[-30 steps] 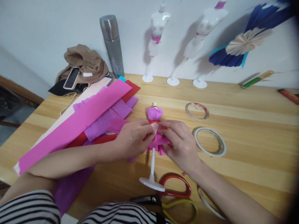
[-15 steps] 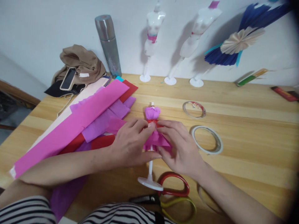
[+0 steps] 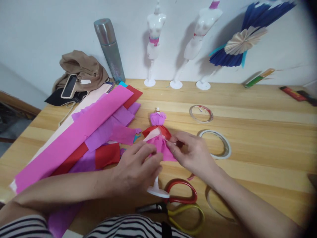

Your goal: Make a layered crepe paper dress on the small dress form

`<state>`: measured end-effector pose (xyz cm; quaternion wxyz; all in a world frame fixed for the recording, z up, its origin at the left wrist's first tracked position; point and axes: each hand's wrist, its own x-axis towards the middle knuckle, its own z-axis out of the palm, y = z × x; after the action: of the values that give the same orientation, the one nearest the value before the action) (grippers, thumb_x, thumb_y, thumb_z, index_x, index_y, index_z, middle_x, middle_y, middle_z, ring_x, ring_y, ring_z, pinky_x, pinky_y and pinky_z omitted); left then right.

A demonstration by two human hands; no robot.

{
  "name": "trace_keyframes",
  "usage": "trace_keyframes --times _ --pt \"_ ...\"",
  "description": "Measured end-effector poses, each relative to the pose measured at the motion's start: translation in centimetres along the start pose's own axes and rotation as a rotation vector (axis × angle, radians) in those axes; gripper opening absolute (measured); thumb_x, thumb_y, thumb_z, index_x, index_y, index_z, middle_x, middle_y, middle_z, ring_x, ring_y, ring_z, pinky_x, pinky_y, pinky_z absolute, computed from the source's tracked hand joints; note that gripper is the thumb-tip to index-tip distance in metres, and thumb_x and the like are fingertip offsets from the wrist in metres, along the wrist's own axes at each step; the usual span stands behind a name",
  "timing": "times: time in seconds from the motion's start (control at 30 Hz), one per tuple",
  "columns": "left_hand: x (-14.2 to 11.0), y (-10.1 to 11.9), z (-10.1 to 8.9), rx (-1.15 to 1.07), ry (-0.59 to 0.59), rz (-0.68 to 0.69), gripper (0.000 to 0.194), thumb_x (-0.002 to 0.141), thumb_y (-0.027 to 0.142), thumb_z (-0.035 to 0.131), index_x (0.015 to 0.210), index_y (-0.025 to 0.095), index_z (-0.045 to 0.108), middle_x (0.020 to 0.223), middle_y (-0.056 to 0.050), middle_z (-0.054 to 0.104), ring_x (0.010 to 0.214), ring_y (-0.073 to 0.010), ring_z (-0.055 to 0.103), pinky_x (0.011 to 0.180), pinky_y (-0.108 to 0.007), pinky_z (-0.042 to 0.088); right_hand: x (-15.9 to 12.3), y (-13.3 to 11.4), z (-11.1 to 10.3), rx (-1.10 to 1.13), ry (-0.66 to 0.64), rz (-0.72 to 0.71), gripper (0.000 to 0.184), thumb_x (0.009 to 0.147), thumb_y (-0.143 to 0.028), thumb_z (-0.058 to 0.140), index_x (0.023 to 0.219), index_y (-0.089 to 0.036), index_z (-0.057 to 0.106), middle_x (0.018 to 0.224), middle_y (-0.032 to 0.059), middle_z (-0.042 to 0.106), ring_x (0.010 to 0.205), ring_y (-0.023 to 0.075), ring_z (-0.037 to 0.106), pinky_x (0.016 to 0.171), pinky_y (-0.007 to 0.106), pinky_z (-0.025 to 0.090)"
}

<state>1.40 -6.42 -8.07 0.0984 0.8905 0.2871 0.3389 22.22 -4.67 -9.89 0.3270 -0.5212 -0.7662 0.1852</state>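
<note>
A small white mannequin lies on the wooden table (image 3: 260, 132), dressed in a purple paper top (image 3: 158, 118), a red waistband (image 3: 158, 131) and a pink paper skirt (image 3: 162, 148). My left hand (image 3: 135, 170) is closed around the mannequin's stand pole just below the skirt, above the round white base (image 3: 156, 191). My right hand (image 3: 192, 152) pinches the right edge of the skirt near the red band with thumb and forefinger.
Pink, purple and red crepe sheets (image 3: 81, 132) lie at left. Red-handled scissors (image 3: 182, 196) and yellow-handled ones (image 3: 188, 215) sit by the front edge. Tape rings (image 3: 218, 143) lie at right. A steel flask (image 3: 109, 49), a brown bag with a phone (image 3: 79, 71) and bare mannequins (image 3: 153, 43) stand at the back.
My left hand slid down from the doll's waist to the stand pole. The red waistband now shows uncovered. My right hand shifted to pinch the skirt's right edge.
</note>
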Motion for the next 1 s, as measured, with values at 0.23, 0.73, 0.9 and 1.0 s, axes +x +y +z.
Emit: trace_keyframes --times 0.23,0.73,0.9,1.0 --pt "0.1 3.6 -1.0 -1.419 -0.315 -1.388 0.034 0.075 0.042 0.072 0.091 0.013 0.064 0.075 -0.004 0.063 0.055 -0.0103 0.056 0.047 -0.021 0.042 0.2 0.2 0.2 0.18 -0.014 0.209 0.03 0.084 -0.036 0.057 0.059 -0.021 0.054 0.051 -0.0018 0.052 0.047 0.0135 0.047 0.048 0.025 0.035" --pt "2.9 4.4 1.7 -1.449 0.016 -1.447 0.051 0.069 0.064 0.072 0.067 0.015 0.056 0.05 0.003 0.05 0.038 -0.0042 0.038 0.035 -0.017 0.023 0.3 -0.5 0.5 0.175 -0.01 0.216 0.02 0.078 -0.03 0.056 0.062 -0.02 0.061 0.052 -0.0002 0.057 0.048 0.0141 0.048 0.05 0.026 0.035" --pt "4.3 3.9 1.6 -1.44 -0.02 -1.625 0.056 0.077 0.067 0.063 0.06 0.015 0.051 0.046 0.005 0.045 0.032 -0.0026 0.033 0.032 -0.017 0.016 0.2 -0.3 0.7 0.172 -0.021 0.201 0.018 0.079 -0.028 0.057 0.062 -0.02 0.059 0.052 -0.0014 0.054 0.048 0.0133 0.046 0.049 0.026 0.035" --pt "4.6 3.3 1.8 -1.41 -0.016 -1.703 0.049 0.09 0.052 0.053 0.058 0.015 0.049 0.046 0.004 0.046 0.029 -0.0026 0.031 0.032 -0.018 0.013 0.3 -0.1 0.6 0.227 -0.043 0.25 0.02 0.08 -0.031 0.058 0.063 -0.02 0.06 0.054 0.0005 0.058 0.049 0.0142 0.048 0.048 0.026 0.036"
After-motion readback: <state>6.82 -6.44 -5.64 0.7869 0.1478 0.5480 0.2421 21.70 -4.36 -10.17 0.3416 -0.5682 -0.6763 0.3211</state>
